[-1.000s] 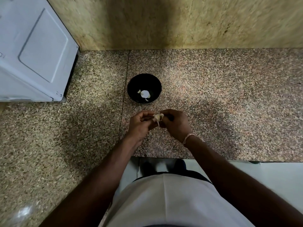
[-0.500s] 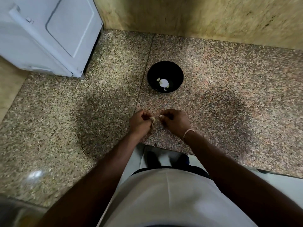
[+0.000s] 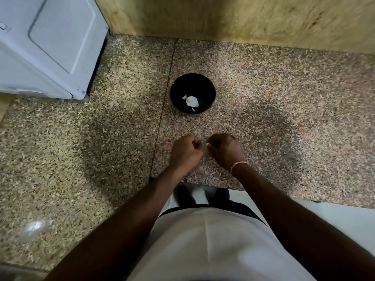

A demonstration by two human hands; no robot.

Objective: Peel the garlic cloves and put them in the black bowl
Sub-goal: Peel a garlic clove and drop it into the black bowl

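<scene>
A speckled granite counter [image 3: 284,102] fills the view. A white appliance [image 3: 50,43] stands on the counter's far left corner. A tan stone wall [image 3: 243,19] rises behind the counter. White floor [image 3: 334,222] lies below the counter's near edge.

surface: speckled brown-pink granite countertop [image 3: 274,102], dark seam line running front to back
on it, centre: round black bowl [image 3: 209,88], just right of the seam, holding pale garlic pieces [image 3: 191,100]
on it, back left: white boxy appliance [image 3: 50,43], possibly a small oven
</scene>
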